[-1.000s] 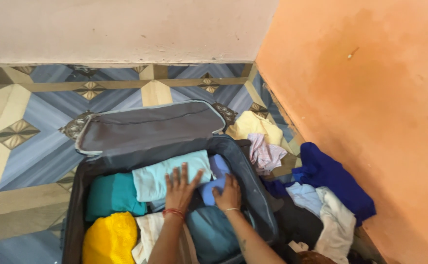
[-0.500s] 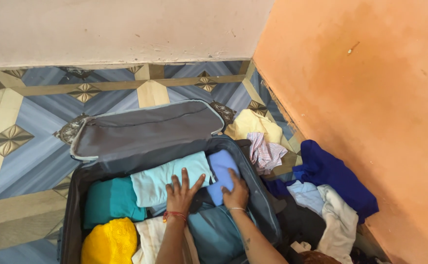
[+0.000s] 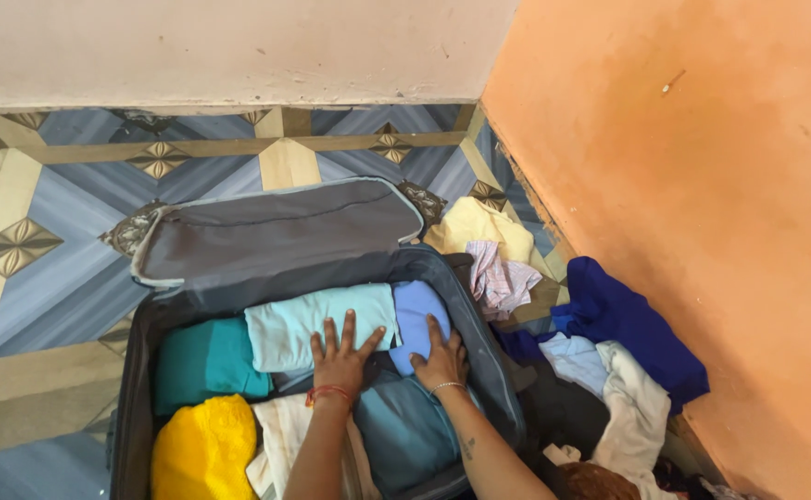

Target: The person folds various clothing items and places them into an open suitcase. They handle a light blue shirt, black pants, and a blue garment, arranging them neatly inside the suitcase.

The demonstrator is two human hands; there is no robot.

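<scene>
An open grey suitcase [image 3: 479, 324] lies on the floor, packed with folded clothes. My left hand [image 3: 340, 356] lies flat, fingers spread, on the near edge of a pale mint folded garment [image 3: 299, 319]. My right hand [image 3: 440, 356] presses flat on a light blue folded garment [image 3: 416, 310] by the suitcase's right wall. A teal garment [image 3: 206, 361] and a yellow one [image 3: 203, 449] fill the left side. A cream cloth [image 3: 280, 435] and a blue-grey garment [image 3: 405, 431] lie nearer me, partly under my forearms.
The suitcase lid [image 3: 276, 231] lies open behind it on a patterned tile floor [image 3: 44, 268]. A loose pile of clothes lies right of the case: yellow [image 3: 479, 227], pink striped [image 3: 502, 278], dark blue [image 3: 632, 319], white [image 3: 632, 417]. An orange wall [image 3: 702, 185] stands close on the right.
My right hand has pushed the light blue garment up against the suitcase's far right corner. My left hand stays pressed on the mint garment.
</scene>
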